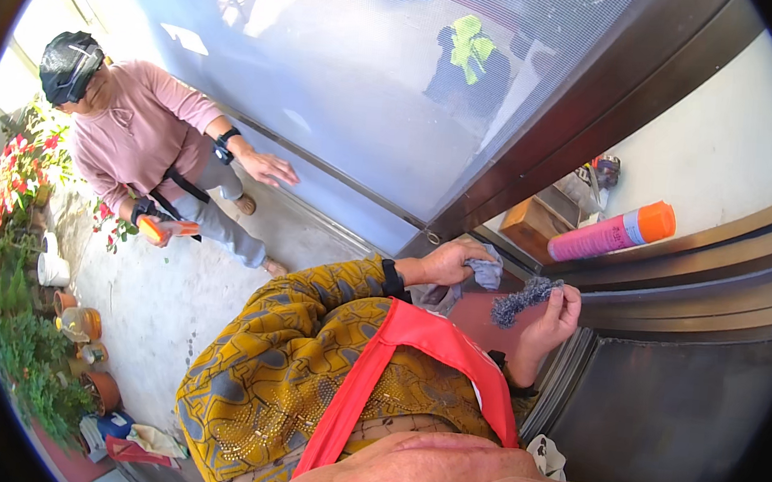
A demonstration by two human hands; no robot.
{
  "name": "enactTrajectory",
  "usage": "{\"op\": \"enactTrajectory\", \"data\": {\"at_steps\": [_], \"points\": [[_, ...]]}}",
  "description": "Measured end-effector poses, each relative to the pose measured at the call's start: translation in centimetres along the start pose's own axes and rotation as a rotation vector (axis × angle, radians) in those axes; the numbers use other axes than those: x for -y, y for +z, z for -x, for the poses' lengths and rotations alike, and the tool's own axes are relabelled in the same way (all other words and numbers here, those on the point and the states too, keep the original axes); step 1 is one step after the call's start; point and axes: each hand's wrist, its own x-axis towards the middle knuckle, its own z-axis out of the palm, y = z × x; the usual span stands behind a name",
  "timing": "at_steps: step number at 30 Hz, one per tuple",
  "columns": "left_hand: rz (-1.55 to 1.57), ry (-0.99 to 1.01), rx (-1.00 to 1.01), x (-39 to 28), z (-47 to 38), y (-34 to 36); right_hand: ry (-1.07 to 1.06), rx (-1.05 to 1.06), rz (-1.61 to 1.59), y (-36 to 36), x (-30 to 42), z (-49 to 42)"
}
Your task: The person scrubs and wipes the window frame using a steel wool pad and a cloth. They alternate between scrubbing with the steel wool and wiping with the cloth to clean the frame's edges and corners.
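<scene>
My left hand [451, 265] grips a crumpled grey-blue cloth [487, 269] near the bottom corner of a framed screen door [342, 102]. Between the thumb and fingers of my right hand [552, 321] is a fuzzy dark grey scrubbing pad [521, 302], held just below and to the right of the cloth. The two hands are apart. Behind them shows a dark red surface [477, 316]. On the ledge beyond lies a pink aerosol can [597, 236] with an orange cap, next to a wooden box [537, 219].
A co-worker [140, 120] in a pink top stands at the left, holding an orange object [169, 227]. Potted plants [37, 349] line the concrete floor's [149, 311] far left edge. Metal door tracks [681, 298] and a dark panel [679, 407] are at my right.
</scene>
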Motion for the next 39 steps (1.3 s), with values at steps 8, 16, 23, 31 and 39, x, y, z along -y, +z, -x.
{"op": "enactTrajectory", "data": {"at_steps": [8,16,23,31,39], "points": [[0.018,-0.034,-0.017,1.4,1.9,-4.4,0.003,0.196,-0.142,11.3,5.1,-5.3],[-0.002,-0.196,-0.034,2.6,4.7,-9.7,-0.005,0.465,-0.035,25.0,3.5,-2.6],[0.125,-0.254,0.051,2.7,6.7,-11.0,0.228,0.533,-0.283,30.1,4.7,0.9],[0.263,-0.348,0.246,-2.5,7.0,-16.9,0.272,0.701,-0.375,32.1,8.6,2.2],[0.225,-0.387,0.279,-1.5,9.3,-19.8,0.172,0.758,-0.398,31.8,9.3,2.9]]}}
